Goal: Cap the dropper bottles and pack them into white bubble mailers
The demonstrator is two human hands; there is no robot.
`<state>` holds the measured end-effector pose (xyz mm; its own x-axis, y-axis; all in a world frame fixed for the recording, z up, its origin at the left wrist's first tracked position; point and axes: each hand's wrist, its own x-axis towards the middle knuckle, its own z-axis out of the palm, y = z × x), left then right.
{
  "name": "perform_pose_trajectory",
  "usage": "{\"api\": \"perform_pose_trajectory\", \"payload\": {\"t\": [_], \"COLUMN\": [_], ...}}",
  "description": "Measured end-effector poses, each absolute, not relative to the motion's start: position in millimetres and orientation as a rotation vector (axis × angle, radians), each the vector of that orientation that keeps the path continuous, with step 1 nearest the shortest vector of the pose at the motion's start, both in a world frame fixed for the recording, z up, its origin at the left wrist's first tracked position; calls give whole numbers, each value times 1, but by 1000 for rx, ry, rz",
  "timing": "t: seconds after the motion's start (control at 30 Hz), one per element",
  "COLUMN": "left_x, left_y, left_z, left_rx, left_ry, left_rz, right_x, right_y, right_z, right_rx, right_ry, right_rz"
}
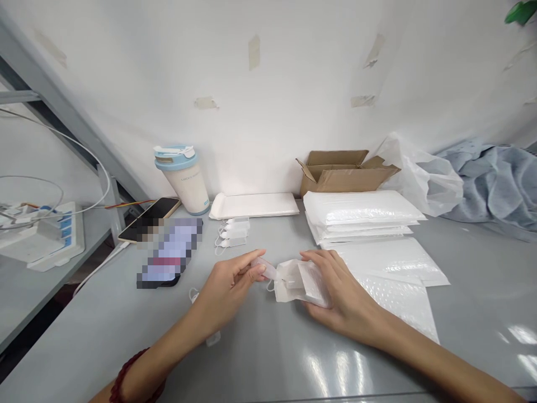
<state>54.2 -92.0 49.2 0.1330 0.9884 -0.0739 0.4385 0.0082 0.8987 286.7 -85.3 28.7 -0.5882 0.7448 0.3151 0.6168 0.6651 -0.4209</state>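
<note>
My left hand [229, 282] pinches a small translucent tag [269, 270] with a thin white string loop. The tag's far end is at the mouth of a small white bubble mailer [288, 290]. Fingers and thumb of my right hand [335, 288] grip that mailer from its right side, with its open end facing left. How far the tag reaches inside is hard to make out. Several similar looped tags [235, 232] lie in a row behind my left hand. Another piece [213, 338] with a white loop is partly hidden under my left forearm.
White bubble mailers [361, 207] are stacked at the right, before an open cardboard box [348, 176]. A white pad-like packet [255, 205] lies by the wall. Two phones [172, 252], a tumbler [184, 182] and a power strip [62, 235] are left; a plastic bag [436, 179] and cloth [495, 184] right.
</note>
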Motion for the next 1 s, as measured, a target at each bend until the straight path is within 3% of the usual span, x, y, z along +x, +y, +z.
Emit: {"api": "perform_pose_trajectory", "payload": {"t": [0.3, 0.67, 1.0], "left_x": [67, 73, 80], "left_y": [-100, -106, -110], "left_z": [51, 34, 41], "left_rx": [1469, 1767, 1543], "left_ry": [1433, 1517, 1407], "left_rz": [1022, 914, 941], "right_x": [287, 286, 285], "right_y": [-85, -85, -87], "right_z": [29, 30, 30], "right_rx": [-1070, -1062, -1047], "right_ry": [-2393, -2369, -2371], "right_rz": [379, 398, 398]}}
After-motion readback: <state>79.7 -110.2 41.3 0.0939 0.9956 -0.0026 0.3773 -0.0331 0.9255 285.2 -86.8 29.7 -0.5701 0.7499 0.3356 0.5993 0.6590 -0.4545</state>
